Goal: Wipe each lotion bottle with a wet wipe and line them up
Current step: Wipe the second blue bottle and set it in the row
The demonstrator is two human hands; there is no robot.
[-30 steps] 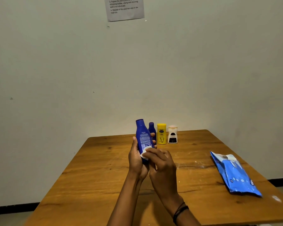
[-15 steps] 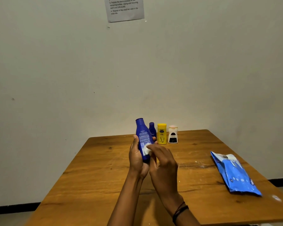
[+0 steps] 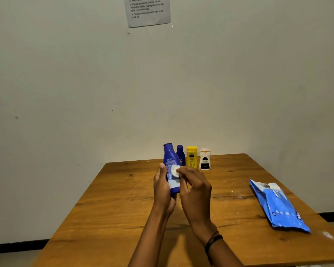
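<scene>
Left hand (image 3: 163,189) fingers clamp blue bottle (image 3: 171,166); right hand (image 3: 196,191) fingers pinch wet wipe (image 3: 175,171) against it.

Table mostly open; clutter only at back edge & right side.
3 upright bottles – small dark-blue (image 3: 180,155), yellow (image 3: 191,157), white w/ black label (image 3: 205,159) – line the far edge of the wooden table (image 3: 123,199); flat blue wipes pack (image 3: 278,206) lies near its right edge. Left half & centre bare.

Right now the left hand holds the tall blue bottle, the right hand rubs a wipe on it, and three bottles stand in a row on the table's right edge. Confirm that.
Not quite. The head view shows the left hand holding the tall blue bottle and the right hand rubbing the wipe, but the three bottles stand along the table's far edge, by the wall.
</scene>
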